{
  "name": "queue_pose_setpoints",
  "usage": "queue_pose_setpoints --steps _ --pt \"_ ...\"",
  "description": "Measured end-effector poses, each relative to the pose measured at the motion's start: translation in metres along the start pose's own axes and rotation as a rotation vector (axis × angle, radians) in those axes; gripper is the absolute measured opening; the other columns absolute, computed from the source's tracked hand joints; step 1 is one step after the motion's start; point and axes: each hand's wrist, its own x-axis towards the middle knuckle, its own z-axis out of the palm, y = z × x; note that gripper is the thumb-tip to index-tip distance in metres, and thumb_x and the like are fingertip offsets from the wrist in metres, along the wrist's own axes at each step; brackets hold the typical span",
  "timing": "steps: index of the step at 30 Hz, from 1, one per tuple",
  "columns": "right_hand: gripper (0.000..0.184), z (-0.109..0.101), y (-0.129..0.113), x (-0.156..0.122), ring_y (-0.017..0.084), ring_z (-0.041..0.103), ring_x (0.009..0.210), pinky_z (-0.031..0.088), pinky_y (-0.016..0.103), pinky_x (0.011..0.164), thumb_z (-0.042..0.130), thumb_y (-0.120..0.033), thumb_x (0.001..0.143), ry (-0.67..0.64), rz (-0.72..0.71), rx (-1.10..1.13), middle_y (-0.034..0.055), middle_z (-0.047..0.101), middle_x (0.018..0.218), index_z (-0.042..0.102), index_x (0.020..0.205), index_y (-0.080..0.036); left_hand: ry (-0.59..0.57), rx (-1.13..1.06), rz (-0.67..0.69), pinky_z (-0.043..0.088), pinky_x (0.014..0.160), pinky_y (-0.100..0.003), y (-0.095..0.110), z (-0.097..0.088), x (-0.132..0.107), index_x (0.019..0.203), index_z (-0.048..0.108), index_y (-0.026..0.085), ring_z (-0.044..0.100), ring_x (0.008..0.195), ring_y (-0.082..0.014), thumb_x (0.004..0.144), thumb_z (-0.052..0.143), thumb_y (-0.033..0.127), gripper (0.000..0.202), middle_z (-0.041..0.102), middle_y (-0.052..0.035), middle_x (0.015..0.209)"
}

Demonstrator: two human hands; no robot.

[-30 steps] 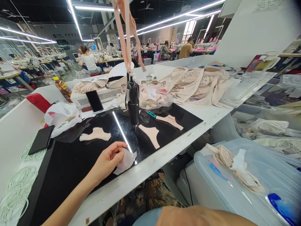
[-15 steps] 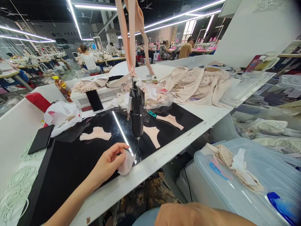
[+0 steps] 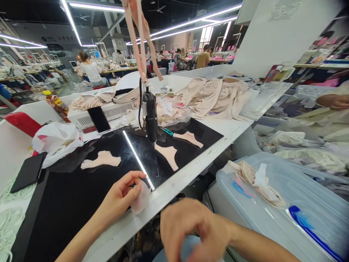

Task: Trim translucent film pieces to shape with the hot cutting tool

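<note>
My left hand [image 3: 124, 193] rests at the front edge of the black table top, pinching a small piece of thin, pale, see-through fabric [image 3: 141, 197] between thumb and fingers. In front of the table edge, above my lap, my right hand [image 3: 191, 229] is bent downward and smeared by motion; whether its fingers hold anything is hidden. A black handheld electric tool [image 3: 151, 116] with a thin tip hangs upright above the black surface, beyond my left hand. Peach fabric pieces lie flat around it: one on the left [image 3: 102, 159], one in the middle [image 3: 168, 155], one on the right [image 3: 191, 138].
Turquoise snips [image 3: 167, 131] lie behind the tool. A phone [image 3: 98, 119] leans at the back, and another dark phone [image 3: 28, 172] lies left near a white plastic bag [image 3: 58, 142]. Beige garments [image 3: 212, 94] are heaped behind. A lidded plastic bin [image 3: 261, 218] stands right.
My right hand has risen from the bottom edge into fuller view. The hanging tool has swung up and slightly left. My left hand still pinches the pale fabric; the view has shifted rightward.
</note>
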Motion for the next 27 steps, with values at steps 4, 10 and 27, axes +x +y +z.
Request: queue_pose_setpoints --steps 4,10,27 --pt "0.022 -0.013 0.008 0.013 0.013 0.064 0.086 0.053 0.027 0.079 0.067 -0.039 0.09 0.492 0.388 -0.389 0.0026 0.07 0.095 0.068 0.101 -0.02 0.026 0.072 0.039 0.046 0.051 -0.02 0.002 0.0 -0.005 0.115 0.065 0.025 0.055 0.06 -0.012 0.083 0.069 0.055 0.043 0.059 0.0011 0.08" --pt "0.046 -0.015 0.03 0.012 0.018 0.058 0.118 0.045 0.033 0.104 0.072 -0.044 0.087 0.438 0.417 -0.514 0.0072 0.063 0.128 0.056 0.123 -0.021 0.174 0.088 0.056 0.047 0.057 -0.02 0.011 0.006 -0.011 0.119 0.063 0.027 0.056 0.065 -0.0135 0.085 0.066 0.058 0.046 0.062 0.0021 0.079" --pt "0.03 -0.007 0.044 0.025 0.009 0.055 0.084 0.043 0.021 0.077 0.078 -0.045 0.08 0.416 0.532 -0.151 -0.0043 0.06 0.088 0.062 0.09 -0.021 0.179 0.082 -0.019 0.047 0.049 -0.019 0.002 -0.001 -0.01 0.123 0.06 0.028 0.059 0.064 -0.0146 0.078 0.069 0.067 0.06 0.065 0.0002 0.084"
